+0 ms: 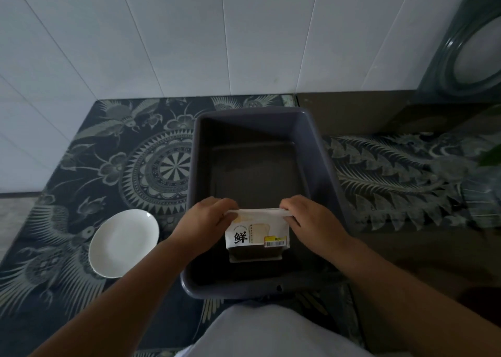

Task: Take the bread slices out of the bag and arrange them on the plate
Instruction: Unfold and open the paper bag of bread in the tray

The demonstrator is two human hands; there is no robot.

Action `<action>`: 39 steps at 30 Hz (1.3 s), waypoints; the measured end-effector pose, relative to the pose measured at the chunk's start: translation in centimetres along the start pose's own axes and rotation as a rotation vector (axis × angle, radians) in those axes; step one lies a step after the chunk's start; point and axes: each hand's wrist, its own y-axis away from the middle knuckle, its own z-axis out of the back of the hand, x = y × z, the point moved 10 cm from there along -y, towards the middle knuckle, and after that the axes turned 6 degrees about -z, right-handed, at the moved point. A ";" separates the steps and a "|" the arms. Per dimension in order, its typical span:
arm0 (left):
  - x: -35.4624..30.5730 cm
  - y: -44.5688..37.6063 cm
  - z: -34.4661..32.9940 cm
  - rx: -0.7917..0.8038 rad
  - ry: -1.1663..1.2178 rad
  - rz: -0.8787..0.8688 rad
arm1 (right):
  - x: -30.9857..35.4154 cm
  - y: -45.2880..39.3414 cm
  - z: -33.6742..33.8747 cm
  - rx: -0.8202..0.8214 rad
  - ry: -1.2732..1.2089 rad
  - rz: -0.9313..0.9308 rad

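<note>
A white bread bag [257, 234] with a black character and a yellow price label stands upright at the near end of a grey plastic tub [329, 172]. My left hand [206, 218] pinches the bag's top left corner. My right hand [311, 218] pinches the top right corner. The bag's top edge is stretched flat between them. Its lower part is clear and shows dark contents; no slice can be made out. An empty white plate [123, 244] lies on the patterned cloth, left of the tub.
The dark cloth [81, 166] with bird and mandala patterns covers the low surface. White tiled wall [189, 31] rises behind. A dark panel with a round pale opening [477, 47] leans at the far right. A green leaf [490, 156] pokes in at the right edge.
</note>
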 end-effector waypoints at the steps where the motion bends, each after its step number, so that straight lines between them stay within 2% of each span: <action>1: -0.4 -0.1 0.1 0.004 -0.040 -0.041 | 0.5 0.1 0.1 -0.008 0.040 0.058; 4: -1.6 0.0 -0.2 0.047 -0.206 -0.161 | 1.0 0.2 0.2 -0.041 0.048 0.134; 8: -2.3 0.3 -0.1 0.066 -0.303 -0.227 | -0.1 0.1 0.3 -0.035 -0.087 0.058; 11: -1.8 0.1 0.6 0.036 -0.224 -0.182 | -0.8 -0.4 0.5 0.012 -0.255 -0.023; 17: -0.4 0.0 0.8 -0.005 0.109 -0.008 | -2.2 -1.3 0.9 0.038 -0.464 -0.207; 22: -0.1 0.3 1.0 -0.034 0.131 0.042 | -2.7 -1.0 1.1 0.033 -0.559 -0.285; 27: -0.6 0.7 1.0 -0.006 0.013 -0.004 | -1.8 -0.8 1.6 -0.003 -0.505 -0.218; 32: -1.0 0.3 1.7 -0.045 0.099 -0.026 | -0.6 -0.8 1.7 0.068 -0.450 -0.140; 37: 1.1 0.4 0.9 0.006 0.264 0.184 | -0.4 -0.9 2.6 0.018 -0.505 -0.147; 39: 1.2 0.2 0.6 0.044 0.294 0.200 | -0.5 -1.1 2.7 0.019 -0.489 -0.168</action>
